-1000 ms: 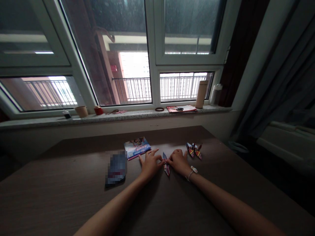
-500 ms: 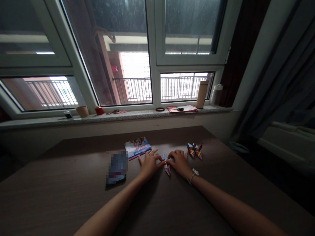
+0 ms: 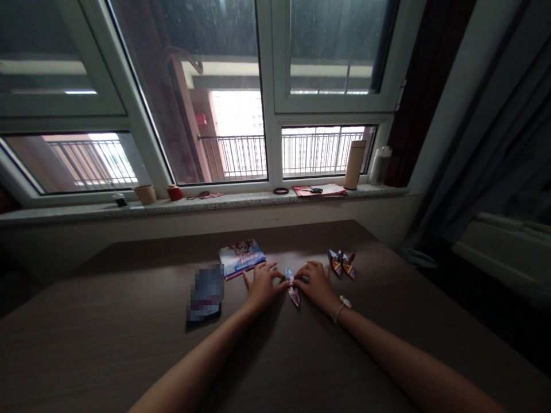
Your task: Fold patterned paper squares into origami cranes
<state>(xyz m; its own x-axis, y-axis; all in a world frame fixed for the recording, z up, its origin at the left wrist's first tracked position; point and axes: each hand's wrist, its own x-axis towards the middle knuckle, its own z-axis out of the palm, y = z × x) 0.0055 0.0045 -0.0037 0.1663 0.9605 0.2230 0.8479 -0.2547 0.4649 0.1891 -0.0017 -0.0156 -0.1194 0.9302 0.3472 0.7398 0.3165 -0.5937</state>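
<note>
Head view: on the bench [image 3: 142, 344], left hand [image 3: 262, 284] and right hand [image 3: 318, 285], each grip narrow, pinch the folded paper [image 3: 294, 296] at its middle, seemingly to steady it. Farther out, folded pieces [image 3: 336, 265] and booklet [image 3: 241, 259] lie apparently kept clear.

The waist of the folded paper [image 3: 294, 296], between the left grip [image 3: 262, 287] and the right grip [image 3: 317, 287], was partly hidden by fingertips; whether either pinched it could not be determined. Left of the left grip, a dark flat object [image 3: 206, 293] was obscured by pixelation. Print on the booklet [image 3: 242, 257], beyond that grip, was too small to read. Nearer than both grips, the forearms [image 3: 202, 354] were cut off by the lower edge.
</note>
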